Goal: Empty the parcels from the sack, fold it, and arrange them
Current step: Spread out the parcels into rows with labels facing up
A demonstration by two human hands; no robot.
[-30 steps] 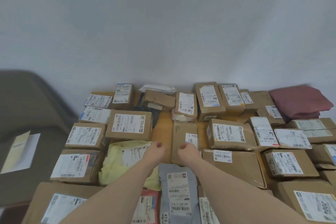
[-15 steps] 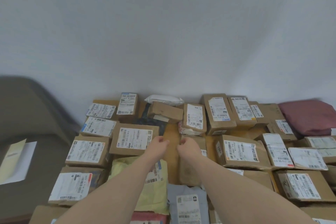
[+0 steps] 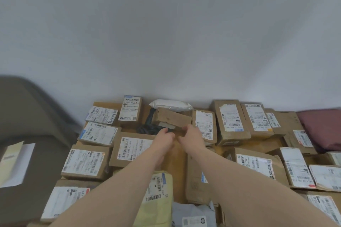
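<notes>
Many brown cardboard parcels with white labels cover the table (image 3: 175,160), among them a large box (image 3: 132,148) under my left forearm. A small brown box (image 3: 171,117) lies tilted at the back middle, on a black bag (image 3: 146,128). My left hand (image 3: 164,138) holds this box's near edge. My right hand (image 3: 192,135) holds its near right corner. Both sets of fingertips are hidden. A folded maroon sack (image 3: 322,127) lies at the far right.
A white poly bag (image 3: 170,104) lies against the wall behind the small box. A yellow parcel (image 3: 158,199) and a grey one (image 3: 193,214) lie near me. To the left stands a brown seat (image 3: 36,134) with papers (image 3: 15,164).
Both hands have reached further back across the parcels, from the flat brown parcel in the middle to the small tilted box. The view has tilted up.
</notes>
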